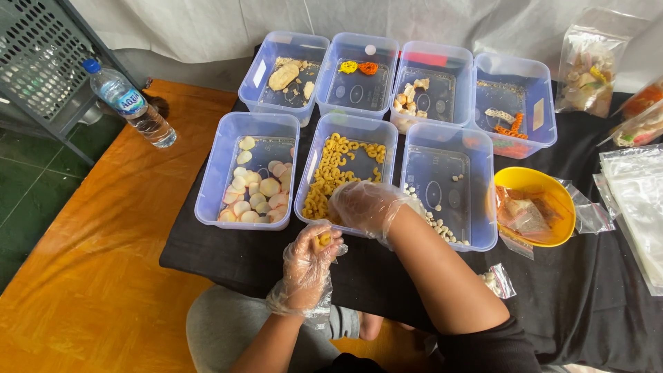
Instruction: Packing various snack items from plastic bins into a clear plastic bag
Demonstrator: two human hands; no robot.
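clear plastic tubs: 7 | yellow bowl: 1 | water bottle: 1 | gloved hands: 2

Bright, even daylight, soft shadows, mild glare on clear plastic tubs, perhaps slight wide-angle bending at edges.

A clear plastic tub of yellow, curled elbow-shaped crackers sits open in the middle of the front row on the black-draped counter — its contents heaped toward the left side and near edge, the right part of its floor largely bare. The right hand, in a thin transparent glove, reaches over the tub's near rim onto the pile. The left hand, gloved likewise, is held just in front of the tub, fingers curled around a few yellow pieces.
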